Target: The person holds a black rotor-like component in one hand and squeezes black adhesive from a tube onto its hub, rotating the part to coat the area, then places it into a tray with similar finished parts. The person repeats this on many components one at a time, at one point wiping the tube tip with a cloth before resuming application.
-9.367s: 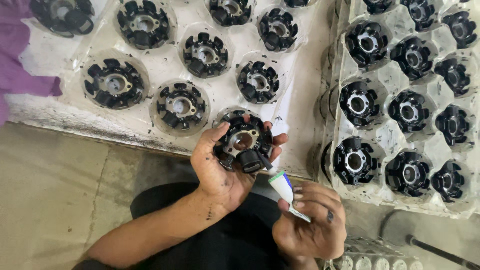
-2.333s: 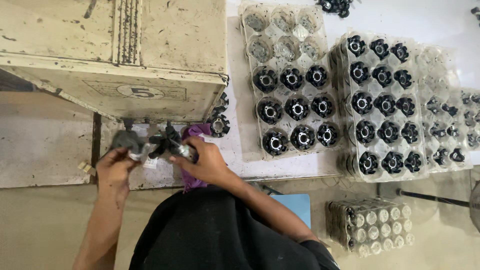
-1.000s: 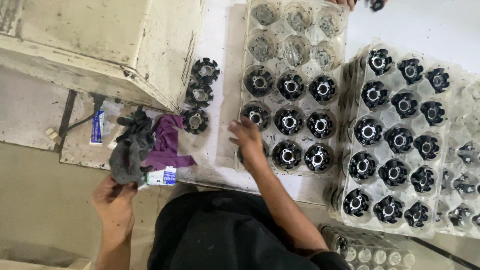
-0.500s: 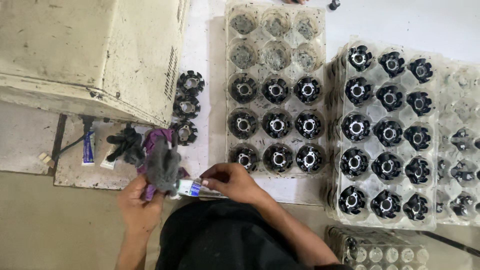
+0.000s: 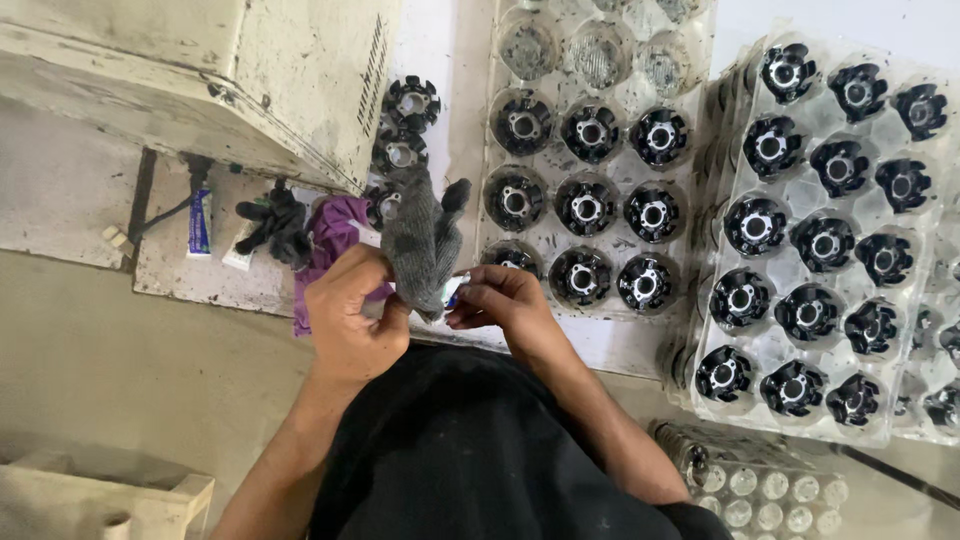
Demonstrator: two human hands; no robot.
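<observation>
The left hand (image 5: 350, 315) is closed around the lower edge of a grey knitted glove (image 5: 420, 240), which stands up from the grip with its fingers pointing toward the far side. The right hand (image 5: 505, 305) is closed too, pinching a small white tube (image 5: 452, 292) at the glove's near right edge, so both hands meet just above the near edge of the desk (image 5: 440, 60). Behind the left hand lies a purple cloth (image 5: 335, 225), and left of that a dark glove (image 5: 275, 225) and a small blue-and-white tube (image 5: 200, 222). A worn cream machine housing (image 5: 200, 70) fills the far left. Along its right side a few loose black round parts (image 5: 412, 102) sit in a row. Right of the hands, a clear plastic tray (image 5: 585, 60) holds black round parts in its near rows, while its far cups are empty. Further right, a second clear tray (image 5: 800, 240) is full of the same parts.
</observation>
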